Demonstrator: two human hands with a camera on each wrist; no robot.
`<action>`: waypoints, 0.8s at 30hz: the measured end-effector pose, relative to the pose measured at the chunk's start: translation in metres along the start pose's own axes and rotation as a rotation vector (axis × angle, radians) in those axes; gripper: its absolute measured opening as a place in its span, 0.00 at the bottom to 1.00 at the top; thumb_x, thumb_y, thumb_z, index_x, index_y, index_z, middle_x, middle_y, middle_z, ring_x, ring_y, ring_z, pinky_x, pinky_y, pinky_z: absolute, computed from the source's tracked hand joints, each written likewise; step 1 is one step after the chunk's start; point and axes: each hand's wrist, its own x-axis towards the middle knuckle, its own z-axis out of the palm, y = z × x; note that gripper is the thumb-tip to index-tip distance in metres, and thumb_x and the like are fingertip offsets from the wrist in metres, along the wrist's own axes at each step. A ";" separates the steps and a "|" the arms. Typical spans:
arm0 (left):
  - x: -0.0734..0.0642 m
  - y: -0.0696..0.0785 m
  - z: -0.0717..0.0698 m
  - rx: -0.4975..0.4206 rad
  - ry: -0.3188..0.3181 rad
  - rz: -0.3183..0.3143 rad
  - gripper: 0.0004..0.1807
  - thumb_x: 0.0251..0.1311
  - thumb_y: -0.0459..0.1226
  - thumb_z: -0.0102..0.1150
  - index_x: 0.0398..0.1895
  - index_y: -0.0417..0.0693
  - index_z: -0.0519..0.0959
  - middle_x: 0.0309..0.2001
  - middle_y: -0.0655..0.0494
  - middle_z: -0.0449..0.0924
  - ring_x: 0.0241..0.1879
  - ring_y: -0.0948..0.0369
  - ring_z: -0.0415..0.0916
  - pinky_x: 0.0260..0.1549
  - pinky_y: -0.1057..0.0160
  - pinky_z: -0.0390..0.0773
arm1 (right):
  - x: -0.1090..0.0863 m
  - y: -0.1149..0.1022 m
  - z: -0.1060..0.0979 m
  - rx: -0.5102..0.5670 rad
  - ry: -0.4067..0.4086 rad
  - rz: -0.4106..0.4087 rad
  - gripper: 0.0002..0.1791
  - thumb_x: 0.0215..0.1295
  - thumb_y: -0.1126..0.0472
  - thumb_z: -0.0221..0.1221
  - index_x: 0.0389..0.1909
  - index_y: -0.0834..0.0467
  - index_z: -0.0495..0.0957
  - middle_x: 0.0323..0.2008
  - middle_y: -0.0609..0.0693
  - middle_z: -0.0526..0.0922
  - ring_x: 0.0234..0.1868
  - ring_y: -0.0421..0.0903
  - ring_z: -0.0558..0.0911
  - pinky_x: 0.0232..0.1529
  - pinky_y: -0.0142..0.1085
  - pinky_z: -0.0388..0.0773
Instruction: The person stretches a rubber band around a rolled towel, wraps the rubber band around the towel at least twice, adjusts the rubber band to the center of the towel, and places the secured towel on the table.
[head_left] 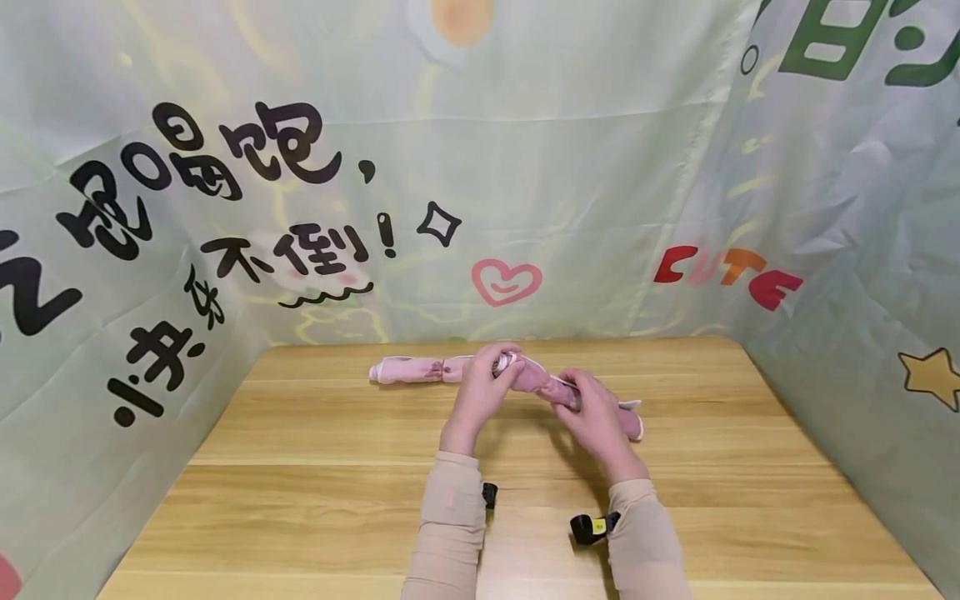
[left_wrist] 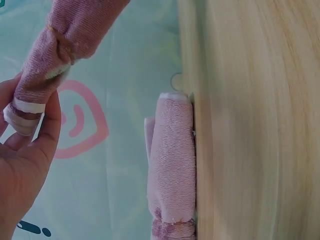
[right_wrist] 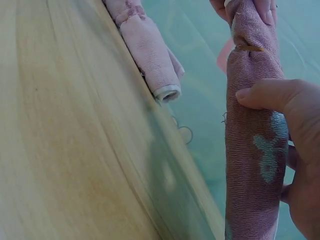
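Observation:
A darker pink towel (head_left: 529, 377), rolled into a tube, is held above the table by both hands. My left hand (head_left: 480, 387) grips one end; in the left wrist view the thumb and fingers curl round its white-edged tip. Farther along, my right hand (head_left: 596, 417) holds the roll, its thumb (right_wrist: 260, 95) lying across the top. Between the hands a thin brownish band (right_wrist: 250, 48) cinches the cloth. Another rolled towel (head_left: 408, 370), paler pink, lies along the table's back edge, left of and partly behind my left hand. It is also pinched in at its middle.
The wooden table (head_left: 315, 500) runs back to a printed fabric backdrop (head_left: 585, 192), which also rises at both sides. A black wrist camera (head_left: 592, 528) sticks out from the right sleeve, and another (head_left: 490, 496) beside the left sleeve.

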 end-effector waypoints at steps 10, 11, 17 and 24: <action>0.000 -0.002 0.003 0.402 -0.103 0.107 0.25 0.52 0.48 0.71 0.54 0.55 0.81 0.59 0.53 0.77 0.62 0.51 0.70 0.64 0.48 0.69 | -0.002 0.006 -0.006 -0.034 -0.053 0.046 0.21 0.54 0.64 0.65 0.51 0.59 0.76 0.49 0.59 0.83 0.52 0.59 0.81 0.54 0.58 0.72; 0.000 -0.001 0.003 0.425 -0.119 0.125 0.26 0.50 0.48 0.72 0.54 0.55 0.81 0.60 0.54 0.77 0.63 0.51 0.69 0.64 0.47 0.68 | -0.002 0.007 -0.007 -0.033 -0.064 0.056 0.21 0.55 0.64 0.64 0.52 0.59 0.76 0.50 0.59 0.83 0.52 0.59 0.81 0.55 0.58 0.72; -0.002 0.003 0.005 0.488 -0.182 0.184 0.25 0.49 0.46 0.73 0.54 0.58 0.81 0.60 0.54 0.77 0.64 0.53 0.67 0.64 0.46 0.67 | -0.001 0.006 -0.012 -0.021 -0.120 0.093 0.20 0.56 0.61 0.62 0.51 0.58 0.76 0.49 0.59 0.83 0.51 0.59 0.82 0.55 0.58 0.72; -0.003 0.003 -0.002 0.599 -0.242 0.276 0.23 0.53 0.44 0.71 0.54 0.60 0.80 0.60 0.55 0.76 0.63 0.52 0.69 0.64 0.48 0.68 | 0.000 0.004 -0.013 -0.006 -0.153 0.104 0.19 0.54 0.60 0.62 0.49 0.57 0.78 0.46 0.57 0.85 0.45 0.56 0.82 0.49 0.52 0.78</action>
